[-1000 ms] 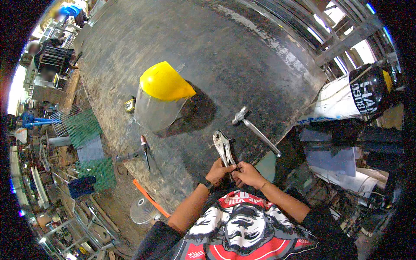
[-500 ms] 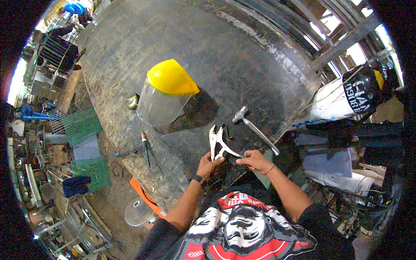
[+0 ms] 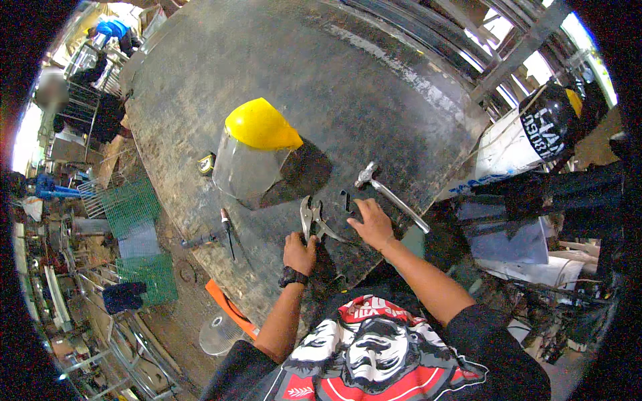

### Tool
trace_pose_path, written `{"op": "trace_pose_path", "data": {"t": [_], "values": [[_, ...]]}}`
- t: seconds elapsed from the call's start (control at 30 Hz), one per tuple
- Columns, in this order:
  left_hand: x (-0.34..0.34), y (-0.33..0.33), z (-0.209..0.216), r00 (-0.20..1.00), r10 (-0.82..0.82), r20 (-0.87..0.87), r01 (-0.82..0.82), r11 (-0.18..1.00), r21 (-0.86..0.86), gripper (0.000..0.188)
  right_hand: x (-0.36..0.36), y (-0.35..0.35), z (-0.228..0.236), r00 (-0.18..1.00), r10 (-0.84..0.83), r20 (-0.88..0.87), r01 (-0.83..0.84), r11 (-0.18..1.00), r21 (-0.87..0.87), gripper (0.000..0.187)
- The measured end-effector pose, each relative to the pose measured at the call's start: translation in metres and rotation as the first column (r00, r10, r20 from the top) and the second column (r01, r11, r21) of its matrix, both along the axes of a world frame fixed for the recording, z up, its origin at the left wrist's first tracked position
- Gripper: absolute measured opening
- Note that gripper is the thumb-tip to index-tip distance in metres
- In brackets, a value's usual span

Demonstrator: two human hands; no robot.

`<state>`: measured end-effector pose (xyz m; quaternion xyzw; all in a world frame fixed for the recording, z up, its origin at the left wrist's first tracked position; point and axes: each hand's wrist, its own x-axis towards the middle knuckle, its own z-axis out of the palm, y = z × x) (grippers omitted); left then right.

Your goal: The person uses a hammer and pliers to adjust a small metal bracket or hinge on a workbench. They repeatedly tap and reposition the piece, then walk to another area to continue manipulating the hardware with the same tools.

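Observation:
My left hand [image 3: 299, 254] is closed around one handle of a pair of silver locking pliers [image 3: 307, 215], whose jaws point away from me and whose handles are spread. Off the pliers, my right hand [image 3: 372, 224] has its fingers apart and holds nothing. Just beyond its fingertips, a small black bent metal piece [image 3: 346, 200] is on the dark metal table [image 3: 321, 80]; I cannot tell whether they touch. To the right of that hand lies a ball-peen hammer [image 3: 398, 202], its head pointing away.
A face shield with yellow crown [image 3: 262, 125] and clear visor stands mid-table. Left of it are a tape measure [image 3: 206, 164] and a screwdriver-like tool [image 3: 228, 230]. A white and black cylinder [image 3: 511, 144] is at the right edge. Another person [image 3: 112, 30] is at far left.
My right hand has let go of the pliers' handle, opened and moved up toward the small black piece. My left hand has carried the pliers left, away from that piece.

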<state>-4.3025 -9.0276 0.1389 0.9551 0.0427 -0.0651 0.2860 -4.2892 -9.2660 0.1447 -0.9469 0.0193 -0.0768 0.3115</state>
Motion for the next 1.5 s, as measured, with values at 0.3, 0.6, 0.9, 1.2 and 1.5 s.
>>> {"op": "trace_pose_path", "data": {"t": [0.3, 0.6, 0.9, 1.2, 1.5], "values": [[0.017, -0.056, 0.02, 0.994, -0.099, -0.054, 0.06, 0.868, -0.494, 0.04, -0.015, -0.011, 0.001, 0.982, 0.177, 0.062, -0.177, 0.984, -0.004, 0.018], [0.012, -0.118, 0.104, 0.916, -0.363, -0.169, -0.009, 0.403, -0.915, 0.031, -0.064, -0.043, 0.117, 0.903, 0.295, 0.312, -0.272, 0.955, -0.115, 0.025], [-0.012, -0.124, 0.186, 0.916, -0.398, -0.059, 0.064, 0.289, -0.955, 0.029, -0.094, -0.059, 0.174, 0.978, -0.204, 0.038, 0.129, 0.742, 0.658, 0.024], [-0.028, -0.112, 0.199, 0.686, -0.711, -0.153, -0.297, -0.082, -0.951, 0.02, -0.1, -0.06, 0.215, 0.999, 0.043, 0.028, -0.047, 0.53, 0.846, 0.023], [-0.02, -0.102, 0.204, 0.604, -0.722, -0.337, -0.588, -0.118, -0.8, 0.016, -0.074, -0.078, 0.186, 0.993, -0.023, 0.118, -0.06, 0.757, 0.651, 0.021]]}}
